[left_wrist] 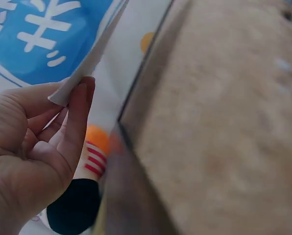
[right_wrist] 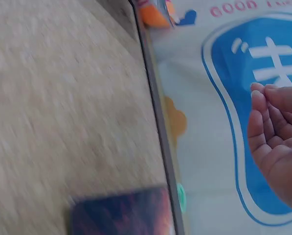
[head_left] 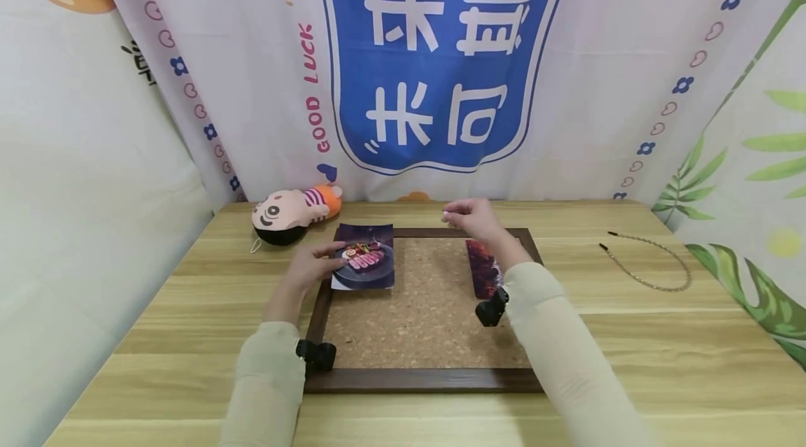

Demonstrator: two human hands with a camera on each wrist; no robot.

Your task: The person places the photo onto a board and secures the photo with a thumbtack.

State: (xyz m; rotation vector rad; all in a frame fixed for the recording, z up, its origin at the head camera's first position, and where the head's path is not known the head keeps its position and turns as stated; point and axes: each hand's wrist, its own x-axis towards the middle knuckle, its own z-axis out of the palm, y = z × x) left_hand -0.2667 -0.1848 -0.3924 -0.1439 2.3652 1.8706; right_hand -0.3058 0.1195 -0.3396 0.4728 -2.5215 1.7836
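Observation:
My left hand [head_left: 308, 264] pinches the left edge of a photo print [head_left: 364, 258] showing a plate of sliced meat. The print is held over the upper left corner of a cork board [head_left: 428, 321] with a dark brown frame; the left wrist view shows its white paper edge [left_wrist: 71, 90] between thumb and fingers. Above the board's far edge is my right hand [head_left: 478, 220], thumb and fingertips meeting. In the right wrist view the right fingertips [right_wrist: 257, 88] touch, and no object shows between them. A second, dark red print [head_left: 481, 268] lies on the board's upper right, partly hidden by the right arm.
A plush doll [head_left: 292, 213] with a striped body lies behind the board at the left. On the right of the wooden table [head_left: 630, 356] rests a thin curved band [head_left: 655, 285] with black tips. A printed curtain [head_left: 252, 104] hangs at the back.

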